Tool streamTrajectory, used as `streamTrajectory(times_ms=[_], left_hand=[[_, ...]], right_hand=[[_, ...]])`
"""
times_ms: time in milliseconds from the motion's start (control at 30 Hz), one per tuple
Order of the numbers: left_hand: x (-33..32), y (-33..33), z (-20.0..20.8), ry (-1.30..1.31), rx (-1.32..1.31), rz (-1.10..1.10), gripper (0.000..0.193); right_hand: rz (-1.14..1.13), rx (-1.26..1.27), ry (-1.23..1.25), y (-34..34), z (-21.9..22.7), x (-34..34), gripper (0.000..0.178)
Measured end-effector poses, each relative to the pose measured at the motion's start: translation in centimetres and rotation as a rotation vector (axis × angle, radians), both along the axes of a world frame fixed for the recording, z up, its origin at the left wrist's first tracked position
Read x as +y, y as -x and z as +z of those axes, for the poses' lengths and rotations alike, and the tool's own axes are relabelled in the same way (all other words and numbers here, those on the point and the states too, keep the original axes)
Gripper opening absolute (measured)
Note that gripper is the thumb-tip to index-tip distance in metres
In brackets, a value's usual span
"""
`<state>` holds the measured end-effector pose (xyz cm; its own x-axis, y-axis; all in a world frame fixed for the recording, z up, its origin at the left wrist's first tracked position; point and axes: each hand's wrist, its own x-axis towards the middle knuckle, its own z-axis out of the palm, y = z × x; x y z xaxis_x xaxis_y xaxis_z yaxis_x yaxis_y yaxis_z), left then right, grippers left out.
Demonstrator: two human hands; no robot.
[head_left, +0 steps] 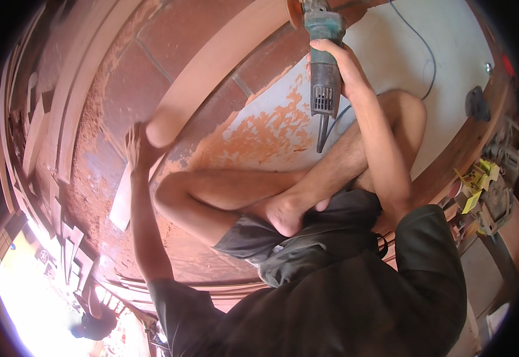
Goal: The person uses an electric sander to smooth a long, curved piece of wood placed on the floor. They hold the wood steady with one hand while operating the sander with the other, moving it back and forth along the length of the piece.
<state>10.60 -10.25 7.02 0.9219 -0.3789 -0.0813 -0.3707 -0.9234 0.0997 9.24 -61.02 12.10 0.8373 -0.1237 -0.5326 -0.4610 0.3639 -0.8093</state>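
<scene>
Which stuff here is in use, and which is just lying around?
In use:
- Green-and-black angle grinder, in the right hand
- Curved wooden board, left hand at its rounded end
- Power cord, apparently the grinder's

Apparently lying around:
- Curved boards at left
- Small dark object, kind unclear
- Yellow item at right

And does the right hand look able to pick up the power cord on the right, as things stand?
Probably not: the right hand is wrapped around the angle grinder. The power cord itself seems free, since nothing covers its outer curve on the pale surface.
</scene>
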Motion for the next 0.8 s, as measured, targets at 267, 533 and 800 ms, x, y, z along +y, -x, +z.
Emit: streamTrajectory(times_ms=[267,533,800], left_hand=[[-11.9,-1.5,-1.4,0.222,-0.070,0.097,0.081],[3.2,1.2,-2.5,0.235,-0.086,0.325,0.071],[21.6,14.5,-8.6,-0.140,-0.079,1.066,0.083]], right_hand=[[0.023,0.024,0.026,0.6,-1.1,0.4,0.037],[0.017,0.066,0.106,0.0,-1.2,0.3,0.037],[0.235,-0.069,0.730,-5.0,-1.4,1.3,0.047]])
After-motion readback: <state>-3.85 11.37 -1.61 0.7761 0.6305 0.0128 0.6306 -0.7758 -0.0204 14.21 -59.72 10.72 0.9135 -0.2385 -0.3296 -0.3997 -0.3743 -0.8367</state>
